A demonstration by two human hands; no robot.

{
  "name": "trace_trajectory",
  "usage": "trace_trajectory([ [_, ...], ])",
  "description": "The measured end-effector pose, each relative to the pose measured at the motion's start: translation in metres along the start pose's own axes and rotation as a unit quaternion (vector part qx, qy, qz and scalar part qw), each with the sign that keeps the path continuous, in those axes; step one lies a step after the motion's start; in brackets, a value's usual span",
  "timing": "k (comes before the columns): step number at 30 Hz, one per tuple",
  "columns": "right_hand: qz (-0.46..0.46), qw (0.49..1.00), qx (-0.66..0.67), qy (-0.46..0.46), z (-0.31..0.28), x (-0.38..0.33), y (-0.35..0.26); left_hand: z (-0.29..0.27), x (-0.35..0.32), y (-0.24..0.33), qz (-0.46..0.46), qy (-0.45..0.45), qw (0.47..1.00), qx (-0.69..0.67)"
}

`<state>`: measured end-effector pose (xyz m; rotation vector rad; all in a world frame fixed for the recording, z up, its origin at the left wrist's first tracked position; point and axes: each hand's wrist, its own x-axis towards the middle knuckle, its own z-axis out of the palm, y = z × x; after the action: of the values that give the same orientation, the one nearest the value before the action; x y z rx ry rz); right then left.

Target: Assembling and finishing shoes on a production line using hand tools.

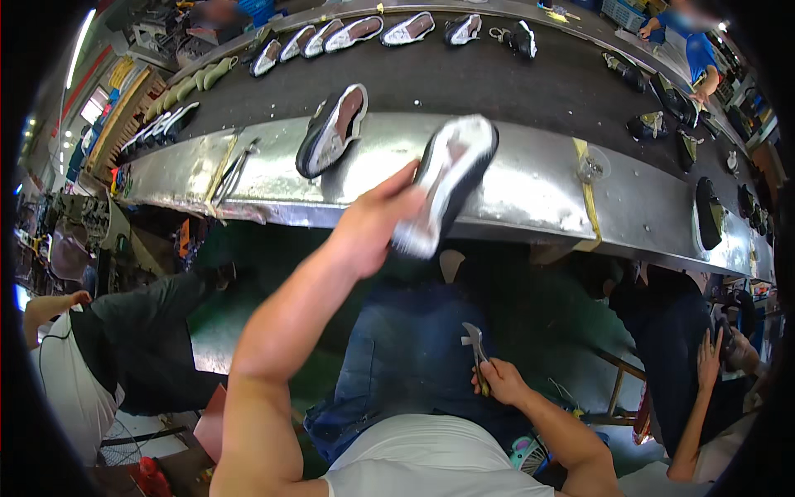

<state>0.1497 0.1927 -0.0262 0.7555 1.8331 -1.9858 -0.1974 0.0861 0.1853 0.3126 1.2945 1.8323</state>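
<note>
My left hand (377,215) grips a black shoe upper (451,186) over the near edge of the bench, its pale underside turned up; the shoe is blurred by motion. Low over my lap, my right hand (503,382) is closed around the handles of a pair of lasting pincers (474,341), their curved metal head pointing up and away from me. A second black shoe (334,132), with a brown inner sole and white edge, lies on its side on the metal ledge, left of the held one.
A dark conveyor belt (464,79) runs behind the metal ledge (530,182). Along its far side sits a row of shoes (352,35); more shoes (650,124) lie at the right. A yellow strap (590,195) crosses the ledge. Co-workers (691,50) sit around the bench.
</note>
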Motion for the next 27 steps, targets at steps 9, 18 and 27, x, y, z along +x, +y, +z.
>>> trace_trajectory([
  [9,0.039,0.989,0.139,-0.042,-0.019,0.027,-0.008,-0.004,0.273,0.056,0.208,0.167,0.748,0.607],
  [18,0.058,0.972,0.222,-0.05,-0.037,0.042,-0.039,-0.061,0.286,0.103,0.243,0.075,0.577,0.776],
  [27,0.063,0.984,0.159,-0.057,-0.016,0.029,-0.029,-0.18,0.181,0.15,-0.044,0.077,0.882,0.462],
])
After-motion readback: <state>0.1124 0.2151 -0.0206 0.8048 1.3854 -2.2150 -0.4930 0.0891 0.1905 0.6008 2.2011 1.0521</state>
